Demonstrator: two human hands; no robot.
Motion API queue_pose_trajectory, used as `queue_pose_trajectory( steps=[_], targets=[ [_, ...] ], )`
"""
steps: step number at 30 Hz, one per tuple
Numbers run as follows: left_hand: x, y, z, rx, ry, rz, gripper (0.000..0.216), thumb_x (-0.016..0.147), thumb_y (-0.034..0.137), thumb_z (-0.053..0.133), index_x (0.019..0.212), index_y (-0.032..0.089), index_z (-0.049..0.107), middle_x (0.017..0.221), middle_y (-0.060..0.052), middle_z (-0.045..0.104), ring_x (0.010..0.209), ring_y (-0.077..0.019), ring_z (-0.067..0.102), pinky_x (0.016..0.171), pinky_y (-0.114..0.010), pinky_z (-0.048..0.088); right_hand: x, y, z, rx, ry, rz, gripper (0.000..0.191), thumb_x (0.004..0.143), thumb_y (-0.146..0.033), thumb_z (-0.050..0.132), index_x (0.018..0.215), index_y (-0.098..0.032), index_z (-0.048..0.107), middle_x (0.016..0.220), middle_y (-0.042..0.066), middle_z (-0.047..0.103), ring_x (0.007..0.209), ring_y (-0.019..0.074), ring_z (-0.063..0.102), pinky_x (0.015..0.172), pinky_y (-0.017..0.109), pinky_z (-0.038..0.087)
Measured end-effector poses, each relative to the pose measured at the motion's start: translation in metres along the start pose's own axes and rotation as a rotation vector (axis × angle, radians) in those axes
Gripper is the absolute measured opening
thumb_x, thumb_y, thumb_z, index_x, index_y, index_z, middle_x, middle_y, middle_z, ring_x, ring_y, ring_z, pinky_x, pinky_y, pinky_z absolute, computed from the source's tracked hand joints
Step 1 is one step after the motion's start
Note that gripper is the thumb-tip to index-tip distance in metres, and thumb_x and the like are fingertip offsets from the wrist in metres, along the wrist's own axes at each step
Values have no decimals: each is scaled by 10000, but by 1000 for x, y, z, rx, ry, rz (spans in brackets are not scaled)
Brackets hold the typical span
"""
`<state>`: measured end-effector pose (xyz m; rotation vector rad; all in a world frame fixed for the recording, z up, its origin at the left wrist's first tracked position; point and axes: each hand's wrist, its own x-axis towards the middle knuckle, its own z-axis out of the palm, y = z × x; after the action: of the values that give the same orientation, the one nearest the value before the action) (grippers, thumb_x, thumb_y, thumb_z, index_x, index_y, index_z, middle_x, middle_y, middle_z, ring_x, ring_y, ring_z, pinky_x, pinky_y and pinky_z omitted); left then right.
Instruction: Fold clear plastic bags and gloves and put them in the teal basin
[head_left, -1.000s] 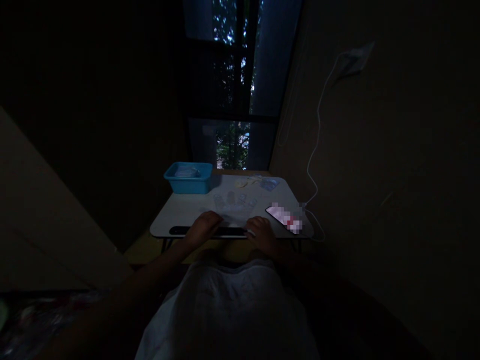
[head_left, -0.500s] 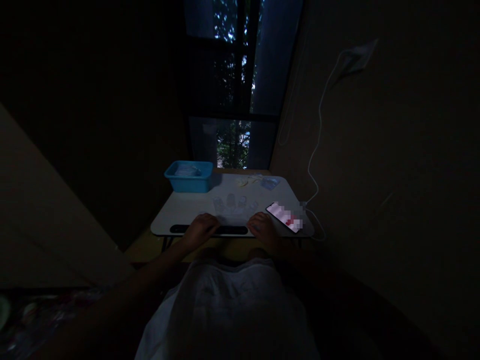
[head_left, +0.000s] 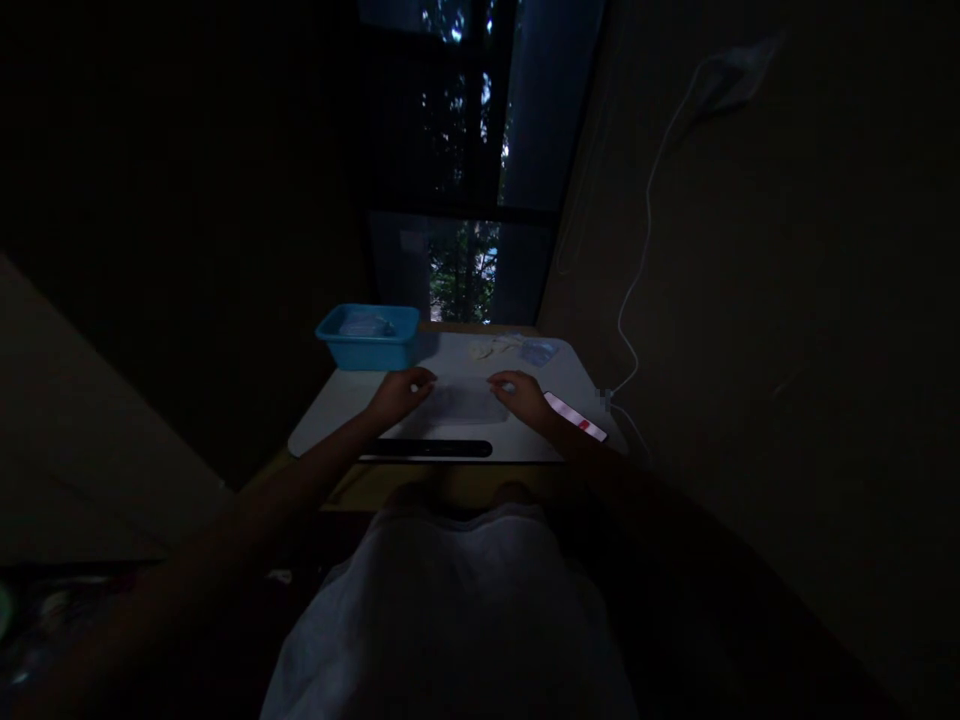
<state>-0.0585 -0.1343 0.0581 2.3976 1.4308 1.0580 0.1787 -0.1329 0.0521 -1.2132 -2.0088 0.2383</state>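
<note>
In a dim room a small white folding table [head_left: 337,410] stands in front of me. My left hand [head_left: 401,390] and my right hand [head_left: 519,393] rest on it, each pinching an end of a clear plastic sheet or bag [head_left: 465,402] that lies flat between them. Their fingers are curled on its far corners. A blue plastic tub [head_left: 369,337] with something pale inside sits at the table's far left corner.
A lit phone [head_left: 574,416] lies at the table's right edge, with a white cable [head_left: 637,270] running up the wall to a socket. Small pale items [head_left: 510,350] lie at the far edge. A black strip [head_left: 427,449] lines the near edge. A window is behind.
Both hands have moved from the table's near edge forward to the plastic sheet and taken hold of its far corners. The view has tilted slightly.
</note>
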Motion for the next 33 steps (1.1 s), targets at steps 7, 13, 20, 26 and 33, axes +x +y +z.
queue_pose_trajectory(
  steps=[7,13,20,26,33],
  targets=[
    [29,-18,8,55,-3,-31,267,709,269,481,897,143,623,769,-40,672,685,-153,604,671,-267,466,29,18,15,40,-13,5,239,715,-120,513,909,-170,642,827,16,673,788,135,613,767,265,463],
    [44,-35,27,21,13,-80,279,712,250,472,927,135,608,769,-43,666,685,-156,602,682,-276,464,39,40,27,72,-28,2,276,710,-132,500,952,-176,624,812,16,674,752,126,612,750,255,468],
    [59,-54,46,-9,17,-99,274,718,235,457,928,140,604,786,-44,663,726,-160,604,712,-285,465,53,58,40,57,-20,29,279,730,-152,461,958,-150,622,858,41,670,750,128,604,740,247,462],
    [64,-62,57,-20,-21,-144,336,739,259,441,1015,119,572,869,-70,660,782,-178,604,751,-315,472,55,67,48,62,-40,92,298,726,-143,441,966,-160,618,837,27,663,674,107,584,681,228,461],
    [33,-42,59,198,-51,65,447,808,298,367,1189,82,457,1261,-154,478,1172,-254,423,978,-422,339,51,68,51,-9,-116,133,326,714,-158,482,1021,-157,592,830,29,663,767,136,596,752,257,449]
  ],
)
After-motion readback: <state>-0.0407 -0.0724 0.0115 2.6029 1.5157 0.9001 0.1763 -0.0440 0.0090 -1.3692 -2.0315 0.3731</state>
